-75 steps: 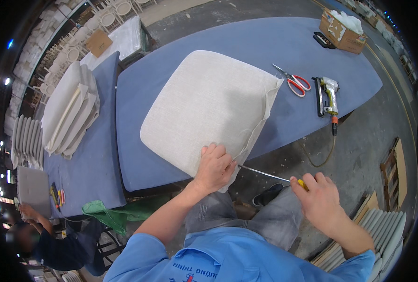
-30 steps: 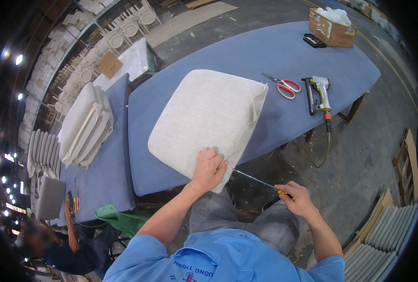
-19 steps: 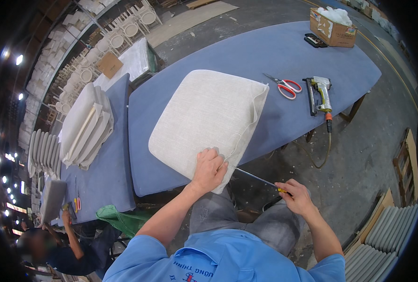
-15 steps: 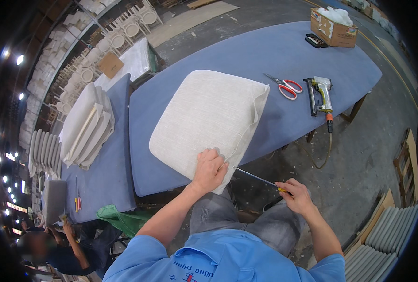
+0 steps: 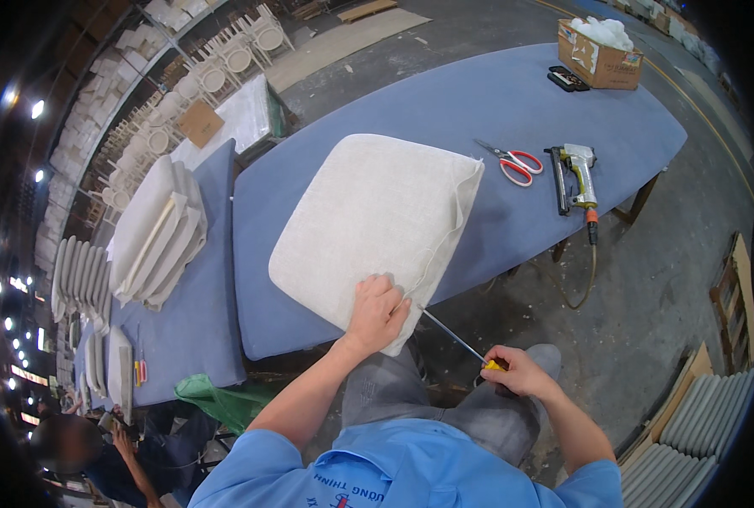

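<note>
A pale, light-grey upholstered seat cushion (image 5: 364, 212) lies tilted on the blue table, its near corner sticking out over my knees. My left hand (image 5: 377, 315) is closed at that corner, gripping the fabric and cushion edge, with the fingertips partly hidden. In my right hand (image 5: 517, 372), the fingers wrap round the yellow handle of a long-shafted screwdriver (image 5: 451, 332). Its tip meets the open fabric edge beside my left hand; whether it goes under the cloth I cannot tell. Loose cover fabric and a thread run along the cushion's right side.
Red-handled scissors (image 5: 514, 162) and a staple gun (image 5: 573, 180) with a hose lie right of the cushion on the blue table (image 5: 419, 110). A cardboard box (image 5: 599, 61) of white stuffing stands farther back. Stacked cushions (image 5: 158, 233) are at left, near another person (image 5: 131, 461).
My right hand has come nearer and leftward, so the screwdriver slants more steeply. The cushion has barely shifted under my left hand. At far left, the other person's cushion has turned.
</note>
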A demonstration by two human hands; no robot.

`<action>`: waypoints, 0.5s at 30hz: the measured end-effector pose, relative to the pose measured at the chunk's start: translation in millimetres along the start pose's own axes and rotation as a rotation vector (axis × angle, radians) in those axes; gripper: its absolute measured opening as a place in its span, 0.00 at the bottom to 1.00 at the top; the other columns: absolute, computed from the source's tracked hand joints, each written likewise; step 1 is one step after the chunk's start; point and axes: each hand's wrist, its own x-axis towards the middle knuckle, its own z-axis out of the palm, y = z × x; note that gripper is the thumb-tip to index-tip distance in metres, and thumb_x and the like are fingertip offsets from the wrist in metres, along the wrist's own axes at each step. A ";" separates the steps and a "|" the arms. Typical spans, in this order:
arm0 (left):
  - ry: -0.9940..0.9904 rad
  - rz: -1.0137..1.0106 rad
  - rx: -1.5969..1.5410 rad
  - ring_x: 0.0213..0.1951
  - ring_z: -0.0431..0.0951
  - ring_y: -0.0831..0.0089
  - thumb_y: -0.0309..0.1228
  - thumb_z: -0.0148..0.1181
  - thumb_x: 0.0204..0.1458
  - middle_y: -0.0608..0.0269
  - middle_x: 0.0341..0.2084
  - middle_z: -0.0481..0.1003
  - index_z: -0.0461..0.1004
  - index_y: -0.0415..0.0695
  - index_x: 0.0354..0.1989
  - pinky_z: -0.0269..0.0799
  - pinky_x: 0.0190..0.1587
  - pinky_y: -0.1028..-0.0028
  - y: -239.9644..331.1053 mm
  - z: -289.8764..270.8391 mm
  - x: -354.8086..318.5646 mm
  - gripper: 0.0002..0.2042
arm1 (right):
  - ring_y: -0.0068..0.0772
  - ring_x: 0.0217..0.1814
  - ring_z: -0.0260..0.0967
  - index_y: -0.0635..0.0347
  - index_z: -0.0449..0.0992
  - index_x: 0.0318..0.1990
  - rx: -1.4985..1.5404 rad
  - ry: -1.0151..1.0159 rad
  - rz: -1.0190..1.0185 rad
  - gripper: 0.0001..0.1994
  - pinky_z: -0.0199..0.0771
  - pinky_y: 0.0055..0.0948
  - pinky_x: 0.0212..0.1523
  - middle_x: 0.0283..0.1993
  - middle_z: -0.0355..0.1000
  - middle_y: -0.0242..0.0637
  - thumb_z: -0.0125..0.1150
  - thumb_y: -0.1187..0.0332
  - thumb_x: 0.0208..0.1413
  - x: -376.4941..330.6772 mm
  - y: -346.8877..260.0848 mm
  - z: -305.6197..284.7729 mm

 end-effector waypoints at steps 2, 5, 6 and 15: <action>0.004 -0.006 -0.010 0.37 0.68 0.54 0.29 0.67 0.56 0.56 0.30 0.66 0.68 0.44 0.24 0.59 0.44 0.56 -0.3 -0.1 -1.9 0.13 | 0.43 0.45 0.75 0.58 0.81 0.46 -0.543 0.336 -0.388 0.08 0.76 0.38 0.46 0.41 0.74 0.41 0.69 0.69 0.62 -7.6 -11.1 9.0; -0.004 -0.011 -0.006 0.37 0.68 0.54 0.29 0.67 0.56 0.56 0.29 0.66 0.68 0.44 0.24 0.59 0.44 0.57 1.2 -0.1 0.6 0.13 | 0.41 0.45 0.76 0.59 0.82 0.50 -0.727 0.594 -0.437 0.10 0.75 0.36 0.45 0.41 0.75 0.41 0.66 0.70 0.64 -16.1 -17.0 16.6; -0.007 -0.009 0.005 0.37 0.68 0.54 0.29 0.67 0.56 0.56 0.29 0.66 0.68 0.44 0.24 0.59 0.44 0.57 2.2 -0.5 0.0 0.13 | 0.39 0.42 0.76 0.58 0.80 0.52 -0.505 0.498 -0.313 0.10 0.75 0.36 0.42 0.40 0.75 0.40 0.65 0.68 0.66 -18.2 -17.4 17.6; 0.015 -0.002 -0.011 0.36 0.69 0.54 0.28 0.68 0.55 0.57 0.29 0.67 0.69 0.44 0.24 0.60 0.43 0.57 3.3 0.0 3.4 0.13 | 0.34 0.30 0.66 0.53 0.70 0.53 1.153 -0.448 0.280 0.12 0.70 0.35 0.33 0.36 0.71 0.38 0.47 0.57 0.77 -27.4 3.5 58.4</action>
